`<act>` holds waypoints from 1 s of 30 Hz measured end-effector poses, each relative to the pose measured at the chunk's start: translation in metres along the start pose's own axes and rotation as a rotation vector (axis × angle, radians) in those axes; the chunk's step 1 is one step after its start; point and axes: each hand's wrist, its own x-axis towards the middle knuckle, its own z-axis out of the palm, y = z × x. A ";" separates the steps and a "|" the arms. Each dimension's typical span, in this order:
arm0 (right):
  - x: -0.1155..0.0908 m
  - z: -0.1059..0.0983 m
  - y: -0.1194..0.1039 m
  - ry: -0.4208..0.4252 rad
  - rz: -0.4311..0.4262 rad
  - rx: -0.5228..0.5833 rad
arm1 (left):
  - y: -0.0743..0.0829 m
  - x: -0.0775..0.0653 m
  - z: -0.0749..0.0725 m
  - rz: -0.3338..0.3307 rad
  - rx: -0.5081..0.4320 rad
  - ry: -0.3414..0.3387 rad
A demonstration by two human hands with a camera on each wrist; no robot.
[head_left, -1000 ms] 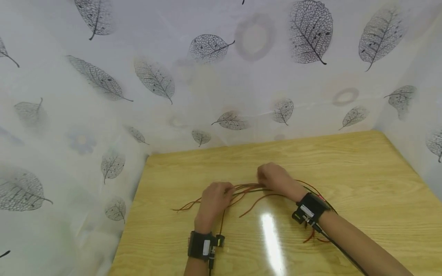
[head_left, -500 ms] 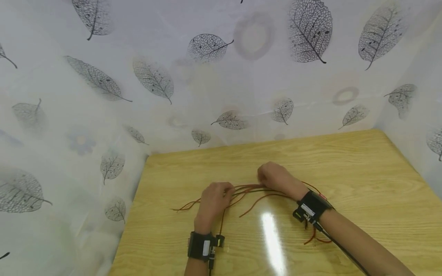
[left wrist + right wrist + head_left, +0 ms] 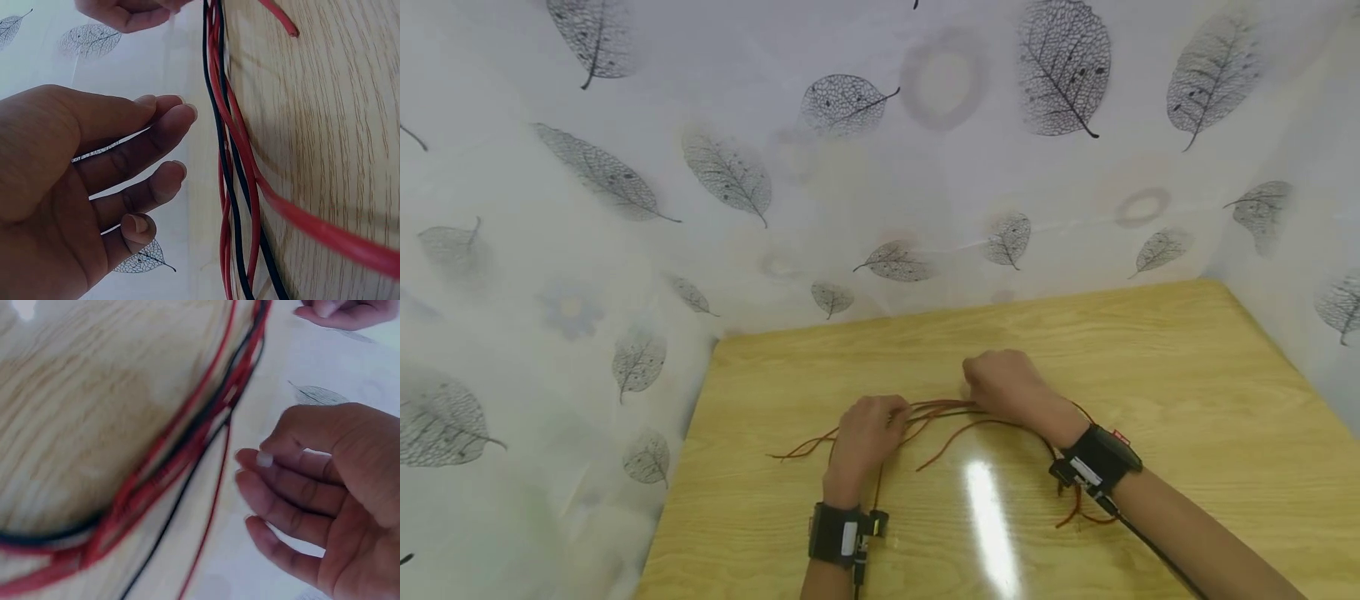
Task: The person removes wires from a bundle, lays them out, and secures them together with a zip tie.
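Observation:
Several thin red and black wires (image 3: 942, 406) lie as a loose bundle across the wooden table, their loose ends spread to the left. My left hand (image 3: 867, 429) is over the left part of the bundle; in the left wrist view its loosely bent fingers (image 3: 165, 184) are beside the wires (image 3: 228, 125), apart from them, the thumb against the index finger. Farther right, my right hand (image 3: 1009, 387) is at the bundle with bent fingers. Seen from the right wrist, its fingers (image 3: 281, 509) curl loosely next to the wires (image 3: 209, 428), with no wire visible between them.
Wire ends (image 3: 1078, 512) show under the right forearm. A single red wire (image 3: 943, 450) curves toward the table's front. Leaf-patterned sheeting (image 3: 895, 167) hangs behind the table (image 3: 1165, 375) and at its sides. Each wrist wears a black camera strap (image 3: 833, 533) with a cable.
My right hand and wrist have turned and shifted slightly right. The left hand has stayed at the same spot on the bundle. The head view has drifted a little.

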 end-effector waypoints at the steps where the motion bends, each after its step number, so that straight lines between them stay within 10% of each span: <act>1: -0.005 -0.004 0.001 0.031 -0.011 0.005 | 0.001 0.000 0.000 -0.003 -0.002 -0.003; 12: -0.072 -0.051 0.007 0.381 -0.215 0.051 | 0.009 0.001 -0.001 0.004 -0.022 -0.013; 23: -0.115 -0.094 -0.016 0.332 -0.247 0.085 | 0.012 -0.001 0.000 0.003 0.016 -0.014; 30: -0.120 -0.087 -0.036 0.176 -0.234 0.119 | 0.016 0.000 0.001 0.019 0.002 -0.016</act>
